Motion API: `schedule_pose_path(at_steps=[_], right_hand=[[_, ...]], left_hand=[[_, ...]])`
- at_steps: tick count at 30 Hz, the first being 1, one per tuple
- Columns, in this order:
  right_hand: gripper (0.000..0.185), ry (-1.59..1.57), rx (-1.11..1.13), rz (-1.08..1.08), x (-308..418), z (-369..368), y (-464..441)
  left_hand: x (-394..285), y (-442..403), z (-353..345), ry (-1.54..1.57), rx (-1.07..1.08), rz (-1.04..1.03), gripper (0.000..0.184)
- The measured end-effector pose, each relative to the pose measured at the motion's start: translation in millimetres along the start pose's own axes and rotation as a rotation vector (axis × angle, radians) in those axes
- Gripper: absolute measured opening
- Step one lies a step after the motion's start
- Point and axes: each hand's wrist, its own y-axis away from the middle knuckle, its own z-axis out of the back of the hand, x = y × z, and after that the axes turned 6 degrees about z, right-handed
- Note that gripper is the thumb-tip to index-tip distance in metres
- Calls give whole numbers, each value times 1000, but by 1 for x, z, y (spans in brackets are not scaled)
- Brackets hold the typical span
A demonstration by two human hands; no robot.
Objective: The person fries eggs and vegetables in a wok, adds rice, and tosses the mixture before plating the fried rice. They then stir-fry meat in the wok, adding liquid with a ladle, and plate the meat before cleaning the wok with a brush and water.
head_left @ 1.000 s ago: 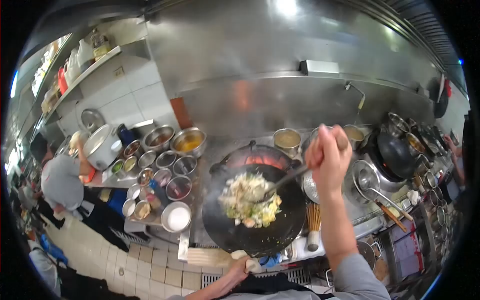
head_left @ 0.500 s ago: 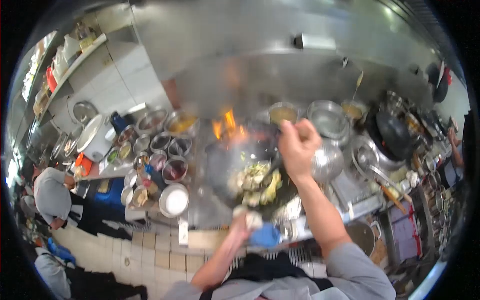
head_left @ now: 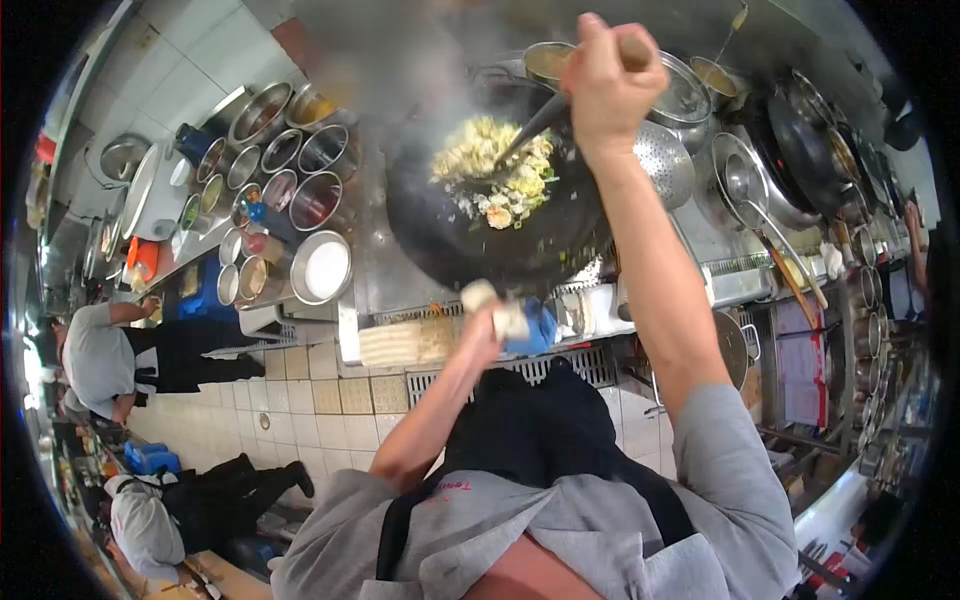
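My right hand (head_left: 612, 95) is closed round the wooden-ended handle of a dark long-handled ladle or spatula (head_left: 535, 128). Food hides the utensil's head, so its kind is unclear. It reaches into a large black wok (head_left: 430, 240), where a heap of chopped yellow and white food with green bits (head_left: 500, 165) steams. At the wok's near rim, my left hand (head_left: 484, 330) is closed on a folded pale cloth (head_left: 500, 308). The cloth covers the place where it meets the wok. A blue cloth-like item (head_left: 535, 325) lies just right of that hand.
Metal bowls of ingredients crowd the left counter, with a white-filled bowl (head_left: 323, 268) nearest the wok. To the right are a perforated strainer (head_left: 660, 165), a ladle (head_left: 745, 180) and stacked black woks (head_left: 805, 150). Two other people (head_left: 100, 350) (head_left: 150, 525) stand at left.
The view has tilted downward, so the wok sits higher in it. Flames behind the wok no longer show. The food has gathered farther back in the wok, round the utensil.
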Motion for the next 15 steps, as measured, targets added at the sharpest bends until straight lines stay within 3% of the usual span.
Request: schedule_pose_path(at_steps=[1, 2, 5, 6, 8, 9, 11, 13, 15], right_hand=[[32, -50, -14, -97, 18, 3, -7], [32, -58, -42, -210, 45, -2, -21], [31, -168, 11, -204, 59, 1, -51], [31, -89, 8, -175, 54, -1, -44], [31, 50, -1, -92, 36, -11, -21], [32, 110, 19, -146, 32, -12, 0], [34, -155, 18, -171, 6, -4, 15], [35, -38, 38, -87, 19, 3, -6], [35, -115, 33, -160, 56, -1, -32]], left_hand=[[16, 18, 9, -63, -164, 22, 20], [27, 35, 30, -22, 25, 21, 26], [-1, 88, -5, -80, -122, 1, 14], [-15, 69, 0, -54, 40, 54, 10], [-53, 35, -29, 21, 105, 95, 10], [-49, -12, -17, 60, 193, 85, 10], [-26, -12, -19, -16, 105, 22, 10], [4, 31, -10, -122, -87, 47, 13], [31, 58, 18, -40, -34, -71, 14]])
